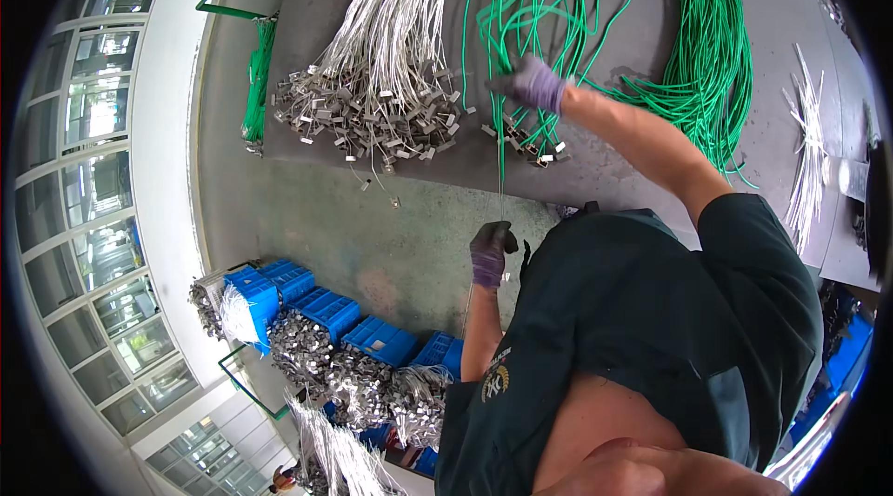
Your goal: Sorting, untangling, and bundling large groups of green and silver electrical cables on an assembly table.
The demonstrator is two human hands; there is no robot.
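My left hand [489,254], in a purple and dark glove, is off the table edge with its fingers closed on a thin pale wire [502,203]. That wire runs up to the lower end of a straight green tube [501,147]. Higher up, over the table, my right hand [538,85] wears a similar glove; its fingertips are closed round the green tube. Loose green strands [539,17] loop beyond it, partly blurred. Just below the right hand lie several small metal connectors [535,154] with pale ends.
On the grey table [567,181], white wires [400,3] with metal connectors [367,114] lie left. A thick green bundle [707,49] and short white strips [807,156] lie right. Blue crates [326,310] and connector heaps [339,366] stand lower left, beyond the floor [372,226].
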